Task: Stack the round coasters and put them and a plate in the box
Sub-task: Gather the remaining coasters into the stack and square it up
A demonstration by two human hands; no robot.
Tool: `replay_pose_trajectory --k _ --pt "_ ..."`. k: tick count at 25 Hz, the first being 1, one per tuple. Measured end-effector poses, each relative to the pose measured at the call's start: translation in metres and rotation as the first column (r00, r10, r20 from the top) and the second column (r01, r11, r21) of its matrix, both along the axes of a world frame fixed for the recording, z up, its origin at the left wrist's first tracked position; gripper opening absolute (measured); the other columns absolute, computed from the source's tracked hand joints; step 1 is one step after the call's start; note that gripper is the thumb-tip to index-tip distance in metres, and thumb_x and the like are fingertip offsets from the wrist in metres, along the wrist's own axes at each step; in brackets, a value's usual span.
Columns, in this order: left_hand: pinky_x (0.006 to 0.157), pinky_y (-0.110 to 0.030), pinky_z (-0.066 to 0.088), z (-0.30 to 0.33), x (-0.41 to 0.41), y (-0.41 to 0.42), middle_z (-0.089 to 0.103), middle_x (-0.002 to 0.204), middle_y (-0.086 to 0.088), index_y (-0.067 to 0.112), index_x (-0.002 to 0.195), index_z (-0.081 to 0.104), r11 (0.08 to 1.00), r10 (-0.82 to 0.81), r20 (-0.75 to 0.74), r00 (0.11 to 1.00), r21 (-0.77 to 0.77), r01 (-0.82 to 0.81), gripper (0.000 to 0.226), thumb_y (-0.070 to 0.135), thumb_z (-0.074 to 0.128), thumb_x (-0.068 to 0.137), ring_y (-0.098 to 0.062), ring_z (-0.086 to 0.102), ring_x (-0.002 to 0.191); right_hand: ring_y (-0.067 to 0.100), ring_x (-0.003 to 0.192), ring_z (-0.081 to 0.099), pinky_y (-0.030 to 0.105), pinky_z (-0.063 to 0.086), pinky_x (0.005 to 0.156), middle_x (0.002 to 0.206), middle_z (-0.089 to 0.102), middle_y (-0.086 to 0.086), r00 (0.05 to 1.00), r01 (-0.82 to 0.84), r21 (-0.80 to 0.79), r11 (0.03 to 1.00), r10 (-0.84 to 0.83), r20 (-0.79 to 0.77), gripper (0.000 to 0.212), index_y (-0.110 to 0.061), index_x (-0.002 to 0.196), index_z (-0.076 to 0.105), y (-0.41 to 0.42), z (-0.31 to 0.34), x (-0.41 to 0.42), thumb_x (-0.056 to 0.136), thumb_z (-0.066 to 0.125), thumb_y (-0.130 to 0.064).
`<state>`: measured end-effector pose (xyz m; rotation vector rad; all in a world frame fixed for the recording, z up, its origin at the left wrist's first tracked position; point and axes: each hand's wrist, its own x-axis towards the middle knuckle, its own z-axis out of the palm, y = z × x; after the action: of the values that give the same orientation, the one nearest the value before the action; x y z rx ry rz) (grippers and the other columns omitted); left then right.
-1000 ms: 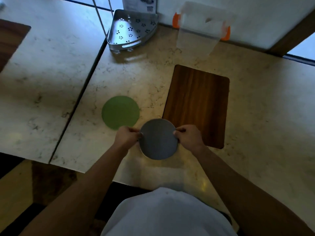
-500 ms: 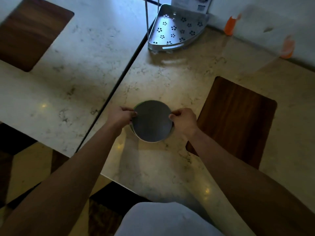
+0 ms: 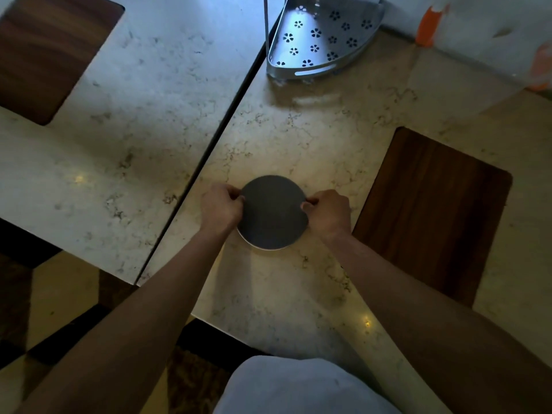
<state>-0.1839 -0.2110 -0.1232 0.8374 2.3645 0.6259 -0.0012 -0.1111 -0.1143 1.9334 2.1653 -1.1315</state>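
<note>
A round grey coaster lies on the marble table near its front edge, with a thin white rim of another round piece showing under its near side. My left hand pinches the coaster's left edge and my right hand pinches its right edge. The clear plastic box with orange latches stands at the far right, blurred. No green coaster and no plate can be made out.
A perforated metal corner shelf stands at the back. A dark wooden board lies right of my right hand, another on the left table. A dark gap separates the two tabletops.
Both hands carried the grey coaster leftward to where the green coaster lay; the green coaster is no longer visible. The view has swung left, and the hands stay on the coaster's edges.
</note>
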Motion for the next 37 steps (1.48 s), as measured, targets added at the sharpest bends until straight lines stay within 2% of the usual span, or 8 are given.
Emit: replay_pose_trajectory --k 4,10,15,19,25,30,33,37 --pt "0.084 -0.039 0.054 -0.001 0.006 0.0 0.075 0.094 -0.014 0.006 0.1 0.075 0.996 -0.087 -0.153 0.984 -0.003 0.088 0.022 0.016 0.058 0.09 -0.029 0.067 0.09 0.022 0.074 0.072 0.024 0.053 0.066 0.087 0.077 0.008 0.999 0.022 0.004 1.0 -0.022 0.029 0.018 -0.012 0.096 0.078 -0.002 0.002 -0.005 0.088 0.068 -0.025" --pt "0.089 -0.042 0.049 -0.004 0.012 0.004 0.067 0.108 -0.017 0.006 0.107 0.071 0.989 -0.096 -0.214 0.972 -0.128 0.069 0.025 0.017 0.051 0.096 -0.031 0.059 0.1 0.024 0.079 0.072 0.03 0.058 0.072 0.091 0.077 0.011 0.998 0.054 0.009 0.999 -0.054 0.022 0.02 -0.009 0.1 0.076 -0.008 0.004 -0.006 0.09 0.066 -0.023" --pt "0.081 -0.044 0.054 0.003 0.015 0.013 0.068 0.098 -0.019 0.001 0.095 0.071 0.986 -0.067 -0.18 0.981 -0.165 0.037 0.021 0.011 0.053 0.088 -0.032 0.064 0.089 0.026 0.082 0.072 0.033 0.06 0.076 0.092 0.076 0.012 0.998 0.061 -0.009 0.998 -0.061 0.019 0.019 -0.007 0.1 0.076 -0.008 0.005 -0.005 0.091 0.065 -0.018" --pt "0.069 -0.038 0.057 0.009 0.015 0.016 0.07 0.082 -0.016 0.0 0.084 0.071 0.987 -0.001 -0.128 0.992 -0.157 -0.019 0.014 0.005 0.058 0.083 -0.031 0.066 0.077 0.027 0.083 0.072 0.033 0.06 0.074 0.093 0.076 0.014 0.996 0.086 -0.032 0.996 -0.086 0.027 0.019 -0.005 0.099 0.075 -0.007 0.007 -0.008 0.091 0.063 -0.017" --pt "0.056 -0.031 0.044 0.01 0.012 0.014 0.068 0.075 -0.015 -0.001 0.079 0.071 0.991 -0.016 -0.117 0.993 -0.137 0.0 0.013 0.003 0.059 0.081 -0.027 0.063 0.068 0.028 0.08 0.071 0.037 0.061 0.07 0.091 0.075 0.014 0.997 0.039 -0.038 0.999 -0.036 0.064 0.019 -0.002 0.093 0.074 -0.013 0.007 -0.011 0.092 0.058 -0.011" --pt "0.06 -0.036 0.045 0.018 0.012 0.022 0.063 0.085 -0.02 -0.001 0.076 0.059 0.965 -0.131 -0.137 0.982 -0.245 0.094 0.007 0.005 0.058 0.08 -0.037 0.063 0.08 0.029 0.077 0.071 0.034 0.058 0.059 0.087 0.073 0.014 0.994 0.09 -0.06 0.994 -0.085 0.076 0.016 -0.002 0.089 0.072 -0.013 0.005 -0.014 0.089 0.061 -0.013" --pt "0.059 -0.035 0.043 0.023 0.006 0.028 0.057 0.074 -0.013 0.005 0.07 0.052 0.956 -0.088 -0.051 0.995 -0.285 0.07 0.013 0.008 0.06 0.08 -0.036 0.062 0.079 0.028 0.075 0.07 0.029 0.051 0.054 0.085 0.073 0.013 0.992 0.128 -0.151 0.98 -0.122 0.043 0.014 -0.002 0.085 0.071 -0.008 0.002 -0.015 0.086 0.062 -0.012" --pt "0.07 -0.042 0.057 0.022 -0.005 0.027 0.066 0.08 -0.017 0.0 0.08 0.065 0.967 -0.019 0.064 0.998 -0.252 0.035 0.01 0.009 0.06 0.078 -0.035 0.064 0.081 0.022 0.068 0.068 0.021 0.044 0.045 0.081 0.072 0.01 0.993 0.119 -0.205 0.972 -0.118 0.015 0.012 -0.005 0.081 0.072 -0.003 -0.005 -0.008 0.084 0.064 -0.014"
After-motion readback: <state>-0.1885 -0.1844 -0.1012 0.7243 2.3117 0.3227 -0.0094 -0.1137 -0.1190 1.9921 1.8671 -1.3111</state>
